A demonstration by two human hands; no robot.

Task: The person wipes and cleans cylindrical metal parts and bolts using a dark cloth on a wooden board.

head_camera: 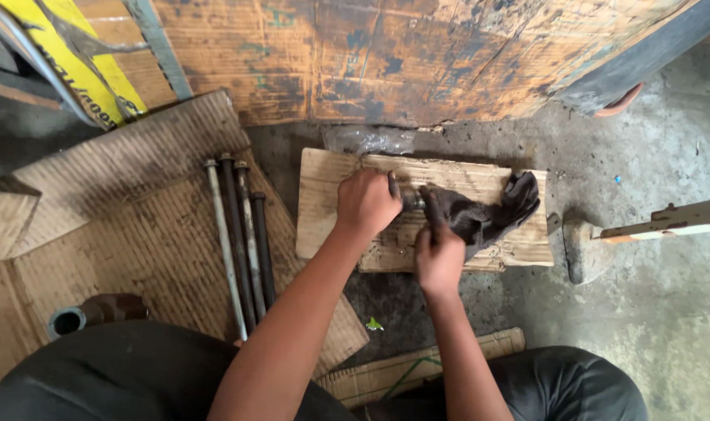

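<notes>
A large flattened cardboard carton (402, 58) stands upright at the far side, brown, badly worn, with faded blue-green print. More flattened brown cardboard (129, 210) lies on the floor at the left, ribbed and frayed. A yellow label strip (78, 66) with dark print runs diagonally at the far left. A crumpled clear plastic bag (368, 140) lies at the carton's foot.

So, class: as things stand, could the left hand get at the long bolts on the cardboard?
Probably yes. The bolts lie bare on the cardboard, just left of the left hand, with nothing between. But that hand is gripping a small metal part against the rag, so it would have to let go.
</notes>
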